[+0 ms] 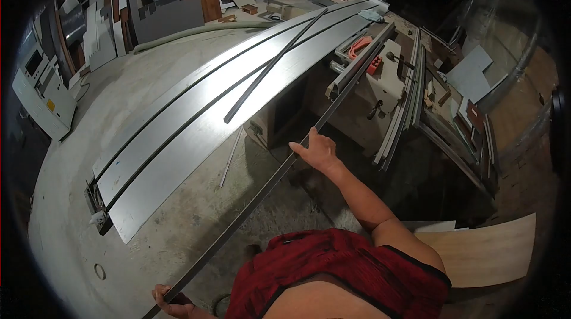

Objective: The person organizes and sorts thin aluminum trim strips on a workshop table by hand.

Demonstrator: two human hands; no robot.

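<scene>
A long, thin dark strip (250,207), which looks like a metal bar or edging, runs slantwise from the bottom left up toward the machine. Near its lower end my left hand (171,303) is closed around it. Farther along, my right hand (318,151) grips the same strip with the thumb on one side and the fingers on the other. The strip's upper end reaches beside a fence rail (351,69). Another dark strip (273,68) lies across the silver sliding table (178,119), apart from both hands.
Red-orange parts (360,47) sit by the fence. Long profiles (404,110) lean at the right of the machine. A white control cabinet (47,96) stands at left. Boards (169,21) lean at the back, and a curved wooden panel (482,250) lies at lower right.
</scene>
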